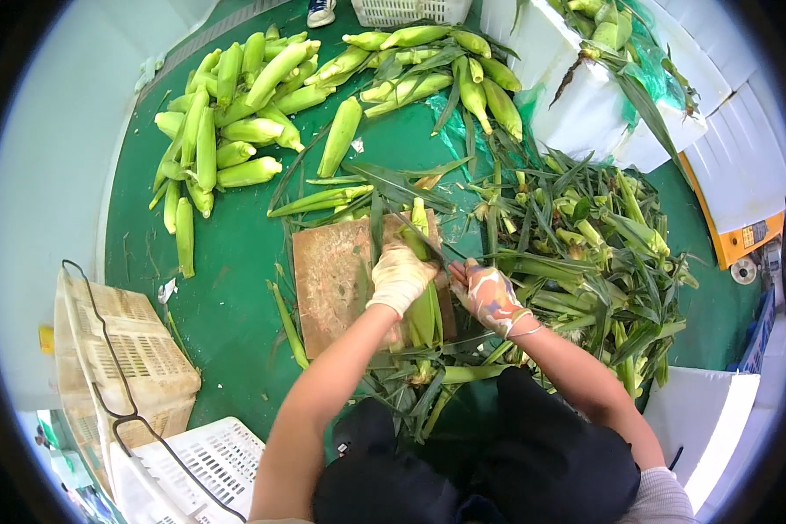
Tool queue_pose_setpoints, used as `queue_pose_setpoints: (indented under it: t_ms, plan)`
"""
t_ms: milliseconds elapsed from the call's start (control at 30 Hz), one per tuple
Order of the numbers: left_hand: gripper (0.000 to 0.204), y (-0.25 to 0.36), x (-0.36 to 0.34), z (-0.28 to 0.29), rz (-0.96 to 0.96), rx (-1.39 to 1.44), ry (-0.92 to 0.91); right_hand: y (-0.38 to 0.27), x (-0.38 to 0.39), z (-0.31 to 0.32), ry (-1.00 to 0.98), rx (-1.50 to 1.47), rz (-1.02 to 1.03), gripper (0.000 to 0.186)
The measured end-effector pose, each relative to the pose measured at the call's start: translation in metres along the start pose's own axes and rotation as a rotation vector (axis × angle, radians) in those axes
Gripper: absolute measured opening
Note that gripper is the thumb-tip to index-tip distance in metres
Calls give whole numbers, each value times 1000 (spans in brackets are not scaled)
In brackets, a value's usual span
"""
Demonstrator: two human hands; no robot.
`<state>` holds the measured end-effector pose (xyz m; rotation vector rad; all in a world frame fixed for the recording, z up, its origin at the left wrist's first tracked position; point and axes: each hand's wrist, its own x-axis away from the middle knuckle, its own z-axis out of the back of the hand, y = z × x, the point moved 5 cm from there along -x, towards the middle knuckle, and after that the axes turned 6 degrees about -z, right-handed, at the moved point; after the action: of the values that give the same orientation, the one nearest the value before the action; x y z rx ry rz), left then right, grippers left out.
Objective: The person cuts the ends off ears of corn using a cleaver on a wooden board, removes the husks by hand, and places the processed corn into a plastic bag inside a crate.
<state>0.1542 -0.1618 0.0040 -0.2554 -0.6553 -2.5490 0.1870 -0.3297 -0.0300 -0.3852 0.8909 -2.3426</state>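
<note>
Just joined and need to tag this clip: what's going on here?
A person wearing gloves is working on corn. The left hand grips a green-husked ear of corn over a brown board. The right hand is close beside it; what it holds, if anything, is unclear. Ahead on the left lies a pile of husk-covered ears; to the right, a heap of loose leaves and husks.
</note>
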Motion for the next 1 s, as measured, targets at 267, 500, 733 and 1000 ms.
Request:
queue_pose_setpoints:
  t_ms: [267, 500, 733, 1000]
  plan:
    - [46, -82, 38, 45, -23, 1070, 161, 4, -35, 65, 92, 436, -143, 20]
    - [42, -172, 103, 36, 331, 2022, 495, 26, -3, 122, 350, 281, -434, 26]
    - [50, -101, 110, 6, 142, 1011, 67, -39, 36, 96, 287, -126, -240, 23]
    - [39, -93, 3, 34, -192, -442, 105, -161, -9, 108, 544, -361, 355, 19]
